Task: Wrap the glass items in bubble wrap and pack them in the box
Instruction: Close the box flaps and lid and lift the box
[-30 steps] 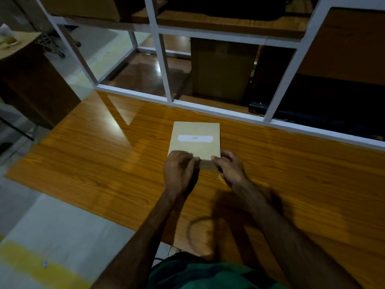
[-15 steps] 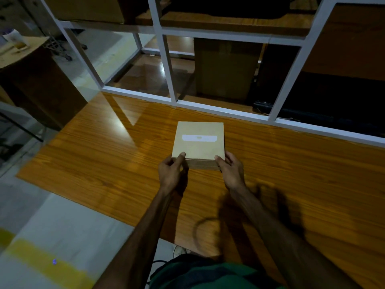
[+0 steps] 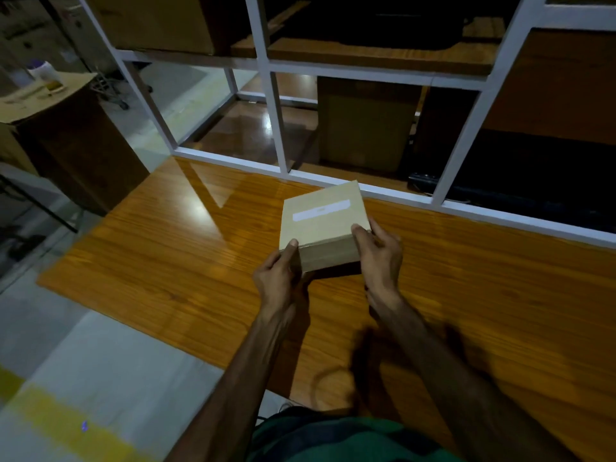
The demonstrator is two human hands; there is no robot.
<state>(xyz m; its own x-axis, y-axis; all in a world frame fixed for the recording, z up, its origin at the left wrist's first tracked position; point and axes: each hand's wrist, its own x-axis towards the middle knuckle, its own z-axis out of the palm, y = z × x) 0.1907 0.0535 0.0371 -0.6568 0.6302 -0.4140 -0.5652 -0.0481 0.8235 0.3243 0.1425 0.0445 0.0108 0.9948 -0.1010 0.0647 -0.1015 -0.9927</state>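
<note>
A small closed cardboard box with a white label strip on its lid is tilted up off the wooden table, its near edge raised. My left hand grips the box's near left corner, thumb on the lid. My right hand holds the near right corner, thumb on top and fingers along the side. No glass items or bubble wrap are in view; the box's contents are hidden.
A white metal frame rack stands along the table's far edge, with a large cardboard box behind it. A dark cabinet with a cup on top stands at the left. Grey floor with a yellow stripe lies below left.
Both hands went from resting at the box's near edge to gripping its corners. The box has lifted, tilted and turned slightly clockwise off the table.
</note>
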